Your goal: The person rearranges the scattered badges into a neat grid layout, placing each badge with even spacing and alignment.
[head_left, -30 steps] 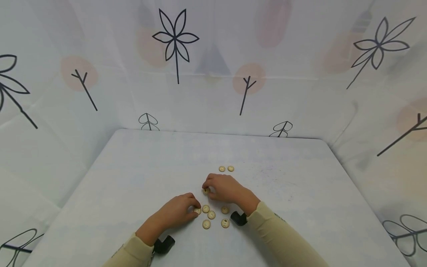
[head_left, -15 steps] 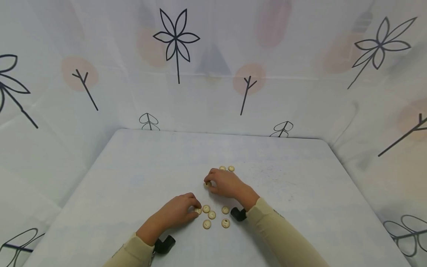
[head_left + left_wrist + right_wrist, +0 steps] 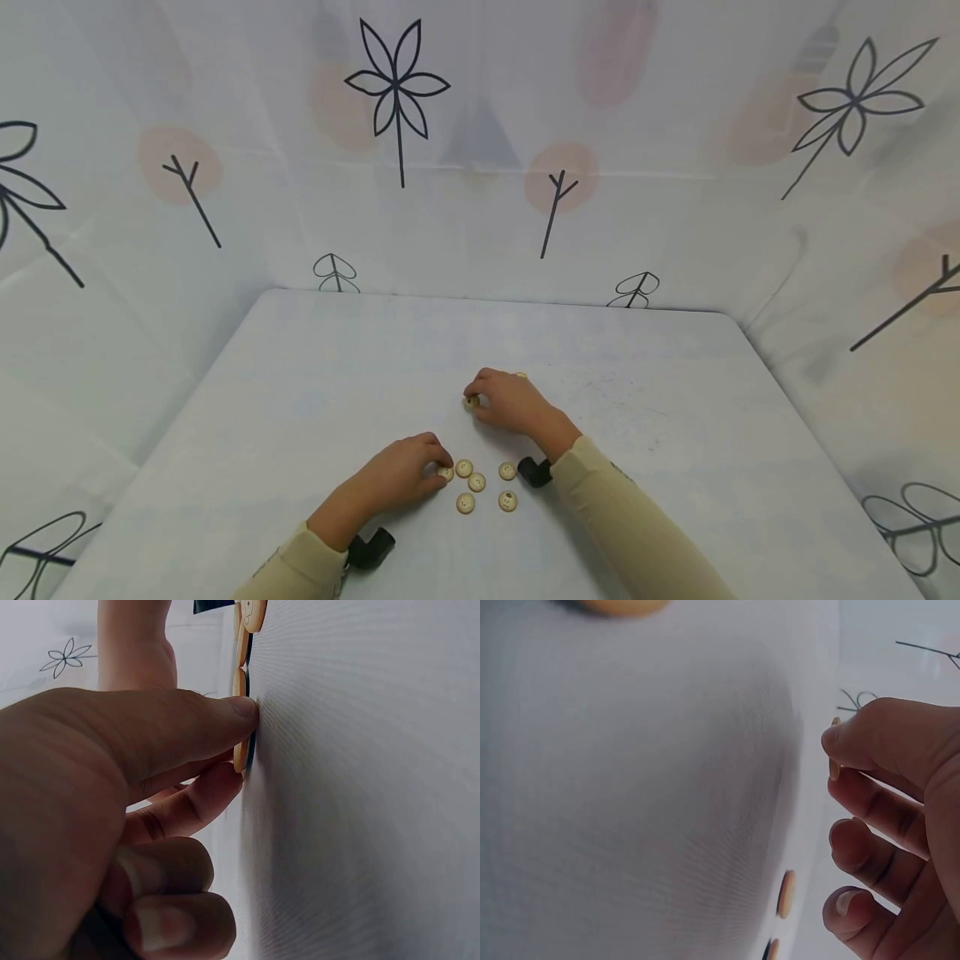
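Note:
My right hand (image 3: 510,402) pinches a round tan button (image 3: 471,402) between thumb and index finger. In the right wrist view that button (image 3: 835,765) is edge-on and lifted off the white surface, the other fingers loosely bent. My left hand (image 3: 397,472) lies lower on the table, thumb and forefinger gripping another button (image 3: 446,474) at the left end of a small group. The left wrist view has this button (image 3: 239,756) on edge between thumb and fingertip, right at the tabletop. Beside it lie a two-holed button (image 3: 464,468) and a further one (image 3: 477,482).
More buttons lie nearby: one in front (image 3: 465,502) and two to the right, a far one (image 3: 507,471) and a near one (image 3: 507,501). Past my right hand, one button (image 3: 521,375) peeks out. The white table (image 3: 337,358) is backed by a patterned cloth (image 3: 480,233).
My right hand has moved away from me, toward the back of the table, carrying its button, and now covers most of the two far buttons. The left hand stays where it was.

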### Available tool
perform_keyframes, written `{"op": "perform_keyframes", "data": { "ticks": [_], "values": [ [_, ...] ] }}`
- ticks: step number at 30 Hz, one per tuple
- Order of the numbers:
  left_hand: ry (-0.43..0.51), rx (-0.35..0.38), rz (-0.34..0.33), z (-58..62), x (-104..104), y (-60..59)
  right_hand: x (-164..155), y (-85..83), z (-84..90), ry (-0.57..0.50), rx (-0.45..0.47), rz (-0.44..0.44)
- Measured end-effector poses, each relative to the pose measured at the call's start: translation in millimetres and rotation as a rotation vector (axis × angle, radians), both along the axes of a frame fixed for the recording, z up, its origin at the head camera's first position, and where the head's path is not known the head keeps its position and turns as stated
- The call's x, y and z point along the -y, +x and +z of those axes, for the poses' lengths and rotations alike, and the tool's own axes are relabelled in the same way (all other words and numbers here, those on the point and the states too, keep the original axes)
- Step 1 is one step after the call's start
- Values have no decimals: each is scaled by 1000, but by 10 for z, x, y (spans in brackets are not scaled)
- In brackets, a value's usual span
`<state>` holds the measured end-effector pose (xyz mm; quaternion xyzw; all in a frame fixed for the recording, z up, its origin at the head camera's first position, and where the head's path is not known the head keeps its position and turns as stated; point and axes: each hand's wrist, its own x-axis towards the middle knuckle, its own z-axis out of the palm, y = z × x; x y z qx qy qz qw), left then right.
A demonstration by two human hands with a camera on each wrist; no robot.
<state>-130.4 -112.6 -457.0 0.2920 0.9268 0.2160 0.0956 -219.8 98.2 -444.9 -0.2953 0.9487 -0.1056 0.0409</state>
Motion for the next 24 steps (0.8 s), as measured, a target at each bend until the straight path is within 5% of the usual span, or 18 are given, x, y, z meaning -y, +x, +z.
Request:
{"op": "perform_keyframes", "data": {
  "ticks": [24],
  "values": [
    [-15,11,7,-11,-9,-6,-25,-186,-35,27,17,-100]
  ]
}}
